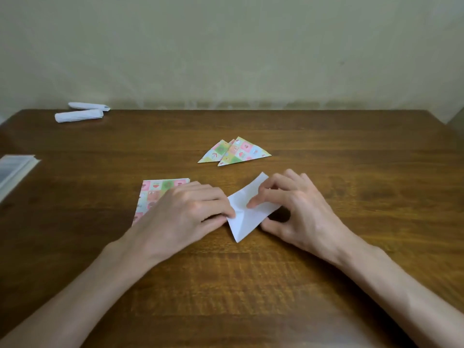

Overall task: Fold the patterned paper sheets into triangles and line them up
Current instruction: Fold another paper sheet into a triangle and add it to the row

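A paper sheet point(244, 217) lies white side up in the middle of the wooden table point(326, 272), partly folded, with one corner raised. My left hand point(185, 212) presses its left edge with the fingertips. My right hand point(298, 209) pinches the sheet's right part between forefinger and thumb. A stack of flat patterned sheets point(153, 194) lies under and behind my left hand. Two folded patterned triangles point(236, 151) lie overlapping farther back.
Two rolled white papers point(80, 113) sit at the far left corner of the table. A clear plastic sleeve point(12, 172) lies at the left edge. A pale wall stands right behind the table.
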Demonstrator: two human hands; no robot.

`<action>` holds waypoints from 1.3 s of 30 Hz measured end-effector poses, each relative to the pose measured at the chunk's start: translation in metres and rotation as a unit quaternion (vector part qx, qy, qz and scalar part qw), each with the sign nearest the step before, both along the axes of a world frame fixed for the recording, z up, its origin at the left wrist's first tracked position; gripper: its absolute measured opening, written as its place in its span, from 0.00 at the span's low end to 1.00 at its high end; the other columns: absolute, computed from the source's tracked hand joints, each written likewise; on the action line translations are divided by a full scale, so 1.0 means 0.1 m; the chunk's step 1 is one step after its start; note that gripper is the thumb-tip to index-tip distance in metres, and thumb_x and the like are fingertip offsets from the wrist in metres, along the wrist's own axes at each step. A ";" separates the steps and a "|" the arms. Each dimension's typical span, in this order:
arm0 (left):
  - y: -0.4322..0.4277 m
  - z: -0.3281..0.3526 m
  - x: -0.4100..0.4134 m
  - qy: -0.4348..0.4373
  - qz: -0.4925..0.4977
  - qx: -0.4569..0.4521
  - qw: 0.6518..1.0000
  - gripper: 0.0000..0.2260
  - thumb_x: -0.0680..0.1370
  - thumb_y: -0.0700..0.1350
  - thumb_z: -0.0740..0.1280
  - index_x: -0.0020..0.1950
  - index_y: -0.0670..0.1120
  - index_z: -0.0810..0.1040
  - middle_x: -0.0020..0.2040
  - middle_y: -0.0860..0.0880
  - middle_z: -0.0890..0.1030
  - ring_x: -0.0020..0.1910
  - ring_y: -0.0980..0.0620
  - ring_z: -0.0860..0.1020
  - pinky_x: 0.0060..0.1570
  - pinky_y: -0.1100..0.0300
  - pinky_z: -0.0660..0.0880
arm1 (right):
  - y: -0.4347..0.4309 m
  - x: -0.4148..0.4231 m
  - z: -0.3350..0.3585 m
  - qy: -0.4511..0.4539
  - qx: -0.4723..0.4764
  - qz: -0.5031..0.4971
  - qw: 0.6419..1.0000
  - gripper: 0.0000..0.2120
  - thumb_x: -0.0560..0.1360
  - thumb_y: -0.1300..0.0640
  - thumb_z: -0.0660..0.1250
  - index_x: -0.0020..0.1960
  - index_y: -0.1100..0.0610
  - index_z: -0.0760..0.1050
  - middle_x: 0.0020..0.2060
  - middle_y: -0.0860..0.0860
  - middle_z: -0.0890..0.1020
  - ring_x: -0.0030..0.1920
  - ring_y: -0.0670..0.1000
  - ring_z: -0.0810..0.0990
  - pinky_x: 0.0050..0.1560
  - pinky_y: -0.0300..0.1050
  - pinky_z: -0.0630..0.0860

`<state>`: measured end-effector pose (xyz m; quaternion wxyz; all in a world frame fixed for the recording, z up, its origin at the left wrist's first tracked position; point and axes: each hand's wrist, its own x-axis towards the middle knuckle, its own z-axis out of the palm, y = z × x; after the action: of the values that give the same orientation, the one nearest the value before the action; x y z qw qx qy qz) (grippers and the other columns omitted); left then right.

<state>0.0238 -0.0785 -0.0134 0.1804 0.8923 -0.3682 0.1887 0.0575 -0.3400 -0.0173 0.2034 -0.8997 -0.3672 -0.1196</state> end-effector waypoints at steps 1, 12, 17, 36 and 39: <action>-0.01 -0.01 0.00 0.002 -0.002 0.002 1.000 0.04 0.80 0.43 0.71 0.51 0.49 0.86 0.49 0.55 0.84 0.48 0.55 0.82 0.45 0.53 0.78 | -0.01 -0.02 0.01 -0.005 -0.013 -0.003 1.000 0.13 0.71 0.45 0.68 0.55 0.40 0.82 0.51 0.38 0.76 0.51 0.46 0.70 0.51 0.46 0.62; 0.03 -0.02 -0.05 0.043 0.005 0.029 0.999 0.10 0.83 0.51 0.68 0.56 0.51 0.87 0.55 0.56 0.84 0.55 0.59 0.81 0.49 0.56 0.79 | -0.24 0.03 0.08 0.121 0.002 0.005 0.993 0.15 0.71 0.37 0.72 0.56 0.40 0.81 0.56 0.34 0.80 0.60 0.39 0.76 0.65 0.34 0.61; 0.00 0.02 -0.09 0.031 0.037 0.015 0.999 0.09 0.82 0.50 0.67 0.52 0.50 0.87 0.51 0.58 0.84 0.51 0.58 0.82 0.52 0.55 0.79 | -0.24 0.02 0.04 0.078 0.025 -0.001 0.997 0.06 0.73 0.48 0.72 0.50 0.42 0.83 0.51 0.36 0.82 0.53 0.40 0.80 0.57 0.40 0.68; -0.05 0.05 -0.14 0.077 0.094 0.021 0.992 0.13 0.79 0.63 0.67 0.52 0.56 0.84 0.50 0.62 0.82 0.51 0.57 0.80 0.60 0.53 0.75 | -0.26 0.04 0.06 0.148 0.037 0.041 0.987 0.07 0.78 0.46 0.72 0.54 0.45 0.86 0.55 0.35 0.82 0.62 0.43 0.79 0.63 0.49 0.75; -0.17 0.05 -0.18 0.063 0.101 0.009 0.993 0.17 0.80 0.65 0.64 0.51 0.56 0.86 0.49 0.61 0.82 0.50 0.59 0.78 0.60 0.57 0.71 | -0.29 0.05 0.09 0.164 0.011 0.062 0.984 0.10 0.80 0.46 0.69 0.58 0.45 0.85 0.58 0.36 0.80 0.65 0.44 0.76 0.66 0.43 0.73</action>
<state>0.0059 -0.0959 -0.0083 0.1758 0.9365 -0.2660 0.1457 0.0625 -0.3687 -0.0086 0.2775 -0.8803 -0.3828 0.0385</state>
